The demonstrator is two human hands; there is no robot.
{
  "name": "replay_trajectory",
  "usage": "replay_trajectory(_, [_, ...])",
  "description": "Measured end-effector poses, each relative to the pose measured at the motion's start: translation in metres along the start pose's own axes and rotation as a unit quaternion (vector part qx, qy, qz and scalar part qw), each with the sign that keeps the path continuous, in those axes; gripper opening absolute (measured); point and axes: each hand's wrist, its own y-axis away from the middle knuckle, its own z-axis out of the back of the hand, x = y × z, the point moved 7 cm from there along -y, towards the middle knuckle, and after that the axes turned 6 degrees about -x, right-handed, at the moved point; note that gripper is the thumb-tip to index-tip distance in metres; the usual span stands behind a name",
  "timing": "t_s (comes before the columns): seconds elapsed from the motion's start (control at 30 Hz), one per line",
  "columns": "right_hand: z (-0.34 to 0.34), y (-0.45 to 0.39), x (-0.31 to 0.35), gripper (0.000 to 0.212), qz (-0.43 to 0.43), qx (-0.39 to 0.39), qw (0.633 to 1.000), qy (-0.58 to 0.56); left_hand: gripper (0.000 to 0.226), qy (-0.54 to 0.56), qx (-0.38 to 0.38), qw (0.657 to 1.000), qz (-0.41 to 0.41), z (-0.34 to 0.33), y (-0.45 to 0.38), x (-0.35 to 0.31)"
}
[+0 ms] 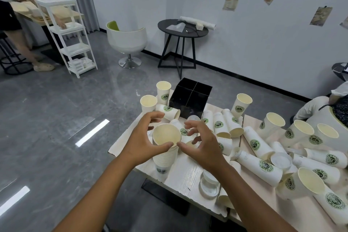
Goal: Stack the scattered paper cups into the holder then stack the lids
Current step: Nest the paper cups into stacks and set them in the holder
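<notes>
A stack of nested paper cups (165, 158) with green logos stands near the table's left edge. My left hand (141, 141) grips it, thumb on the near rim and fingers curled over the far side. Beside the rim on the right, my right hand (199, 143) hovers with spread, loosely curled fingers and holds nothing. The black four-compartment holder (190, 98) stands behind the stack, and no cups show above its rim. Several loose cups (258, 165) lie or stand across the table to the right. Clear lids (210, 184) sit under my right forearm, and another lid (281, 160) lies among the cups.
The pale wooden table (180, 177) ends just left of the stack, with grey floor beyond. Upright cups (163, 90) stand left of the holder. A seated person (331, 107) is at the far right. A black side table (182, 28), white chair (128, 39) and white shelf (71, 34) stand further back.
</notes>
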Motion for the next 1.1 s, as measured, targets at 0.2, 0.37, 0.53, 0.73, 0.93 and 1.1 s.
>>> replay_trajectory(0.2, [0.013, 0.028, -0.027, 0.049, -0.079, -0.015, 0.996, -0.024, 0.065, -0.014, -0.013, 1.0, -0.006, -0.01, 0.006, 0.002])
replay_trajectory(0.37, [0.06, 0.057, -0.064, 0.046, -0.159, -0.061, 0.985, -0.022, 0.058, -0.025, -0.007, 0.997, -0.069, -0.033, -0.003, -0.039])
replay_trajectory(0.53, [0.124, 0.089, -0.105, 0.045, -0.223, -0.137, 0.965, -0.028, 0.052, -0.029, 0.017, 0.987, -0.159, -0.088, -0.017, -0.085])
replay_trajectory(0.73, [0.202, 0.145, -0.161, 0.044, -0.302, -0.209, 0.93, -0.004, 0.047, 0.001, 0.134, 0.98, -0.144, -0.208, -0.013, -0.098])
replay_trajectory(0.93, [0.272, 0.196, -0.197, 0.045, -0.336, -0.267, 0.903, 0.008, 0.053, -0.034, 0.27, 0.954, -0.128, -0.344, -0.002, -0.089])
replay_trajectory(1.1, [0.325, 0.212, -0.206, 0.047, -0.289, -0.31, 0.903, 0.074, 0.059, -0.074, 0.359, 0.921, -0.13, -0.44, 0.004, -0.077])
